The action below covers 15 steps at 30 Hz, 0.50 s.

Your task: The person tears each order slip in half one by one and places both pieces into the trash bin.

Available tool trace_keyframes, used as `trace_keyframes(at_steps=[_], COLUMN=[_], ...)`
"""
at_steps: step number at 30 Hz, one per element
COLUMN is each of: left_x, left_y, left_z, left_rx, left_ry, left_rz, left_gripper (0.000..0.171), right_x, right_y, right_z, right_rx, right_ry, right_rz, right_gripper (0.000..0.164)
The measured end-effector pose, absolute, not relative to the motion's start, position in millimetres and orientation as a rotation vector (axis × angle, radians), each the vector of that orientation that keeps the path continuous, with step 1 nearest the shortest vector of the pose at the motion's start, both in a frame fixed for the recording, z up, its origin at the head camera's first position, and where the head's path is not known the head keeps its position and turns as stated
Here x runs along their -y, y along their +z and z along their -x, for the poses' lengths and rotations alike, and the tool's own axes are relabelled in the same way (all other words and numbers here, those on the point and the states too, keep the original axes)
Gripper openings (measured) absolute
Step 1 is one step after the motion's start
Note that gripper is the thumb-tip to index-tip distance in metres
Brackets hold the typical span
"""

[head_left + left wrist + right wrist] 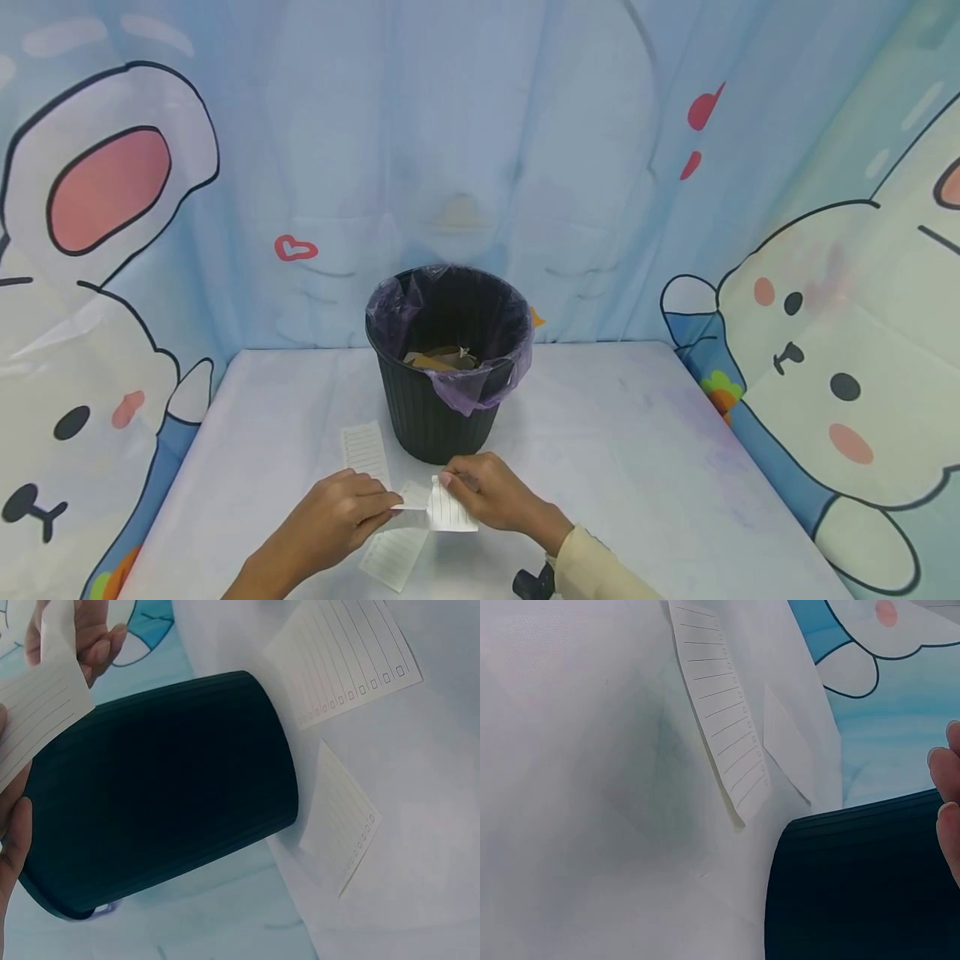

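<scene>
In the head view, my left hand point(335, 517) and right hand point(498, 493) meet just in front of a black bin point(427, 417). Between them is white lined paper point(452, 510). My left fingers pinch its left part, and my right thumb and fingers pinch the upper right edge. Whether it is one folded piece or two is unclear. Lined checklist sheets point(352, 660) lie on the table, one left of the bin and another below the hands. At the right edge of the right wrist view are fingertips point(946, 780); the paper is out of that view.
A purple plastic liner point(480, 387) hangs over the bin's rim, with brown and pale scraps point(442, 360) inside. The white-covered table point(622, 467) extends to both sides. Behind stands a blue cartoon curtain point(465, 125). A black device point(534, 583) sits by my right sleeve.
</scene>
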<state>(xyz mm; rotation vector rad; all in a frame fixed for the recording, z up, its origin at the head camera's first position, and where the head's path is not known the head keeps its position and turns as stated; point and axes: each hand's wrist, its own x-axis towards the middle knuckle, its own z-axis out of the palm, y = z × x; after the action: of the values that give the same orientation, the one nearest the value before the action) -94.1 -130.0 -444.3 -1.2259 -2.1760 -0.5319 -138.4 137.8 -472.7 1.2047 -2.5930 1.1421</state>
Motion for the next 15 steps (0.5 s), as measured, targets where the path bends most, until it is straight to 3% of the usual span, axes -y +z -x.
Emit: trace_keyframes(at_steps=[15], left_x=[127.8], left_y=[-442.3], left_z=[93.1], left_rx=[2.189], left_ry=[-0.536], left_rz=[1.236], left_gripper=[0.021], right_x=[-140.0], right_y=[-476.7], right_z=[140.4], right_rx=[2.593], right_ry=[1.181], right_rz=[-1.195], right_gripper=[0.016])
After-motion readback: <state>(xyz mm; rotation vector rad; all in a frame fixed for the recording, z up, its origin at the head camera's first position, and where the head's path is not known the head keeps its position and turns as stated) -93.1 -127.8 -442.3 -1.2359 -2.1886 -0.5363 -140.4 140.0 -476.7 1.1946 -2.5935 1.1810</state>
